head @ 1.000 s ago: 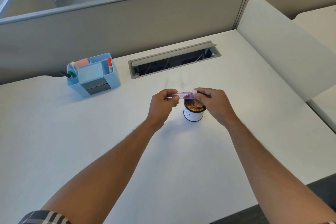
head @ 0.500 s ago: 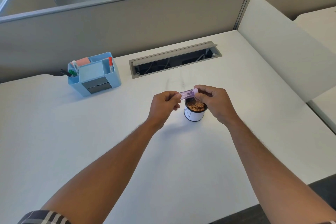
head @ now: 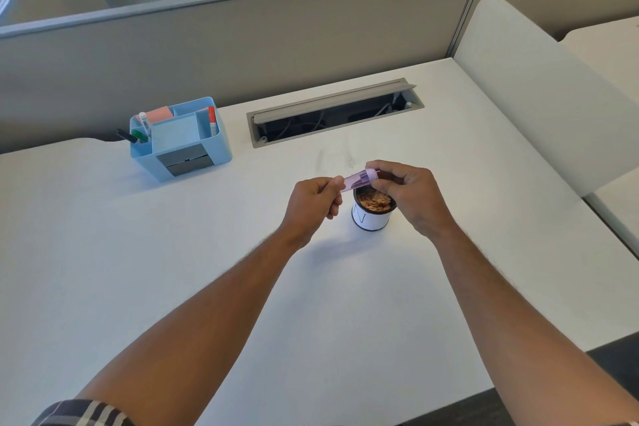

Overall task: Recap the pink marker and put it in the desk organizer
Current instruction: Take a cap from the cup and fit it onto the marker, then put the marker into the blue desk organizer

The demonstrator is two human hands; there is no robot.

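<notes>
The pink marker (head: 358,179) is held between both hands above the middle of the white desk, tilted up to the right. My left hand (head: 314,204) grips its lower left end. My right hand (head: 408,195) pinches the capped upper right end. Most of the marker's barrel is hidden inside my left fist. The light blue desk organizer (head: 193,152) stands at the back left of the desk, apart from both hands, with a red marker, a green marker, a white pen and pink sticky notes in its compartments.
A small white cup (head: 371,218) with brown flakes sits directly under the marker, between my hands. An open grey cable tray (head: 332,111) is set into the desk behind. A beige partition runs along the back, and a white divider panel (head: 539,90) stands at the right.
The marker has tilted from nearly level to slanting up to the right, and my right hand has risen slightly with its end. Both hands stay above the cup.
</notes>
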